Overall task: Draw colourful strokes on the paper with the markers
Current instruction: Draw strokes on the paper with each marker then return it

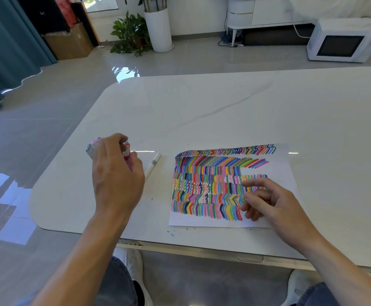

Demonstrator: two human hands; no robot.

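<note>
Pinches a red-capped marker (126,151) with the left hand (116,175), thumb and forefinger curled round its white barrel, back of the hand turned up. Has a bunch of other markers (92,146), purple and teal caps showing, just beyond that hand's knuckles and partly hidden by it; cannot tell whether touching them. Has one white marker (153,165) lying loose on the table (202,107), just to the right of the left thumb, between the two hands and apart from both. Rests the right hand (268,202) on the paper (287,166), fingers loosely curled with the forefinger reaching out furthest, gripping nothing, fingertips down on the lower right of the coloured rows. Has the paper flat under and ahead of the right hand, well to the right of the left, filled almost across with rows of short strokes (202,184) in many colours, straight, wavy and chevron, with bare white along the margin on the right hand's side. Has a few blue ink specks (171,233) on the table nearer than the paper, between the two forearms. Far beyond both hands, on the floor: a white microwave (343,44) past the right hand, a leafy plant (131,32) beside a tall white pot (158,29) and a cardboard box (69,40) past the left.
</note>
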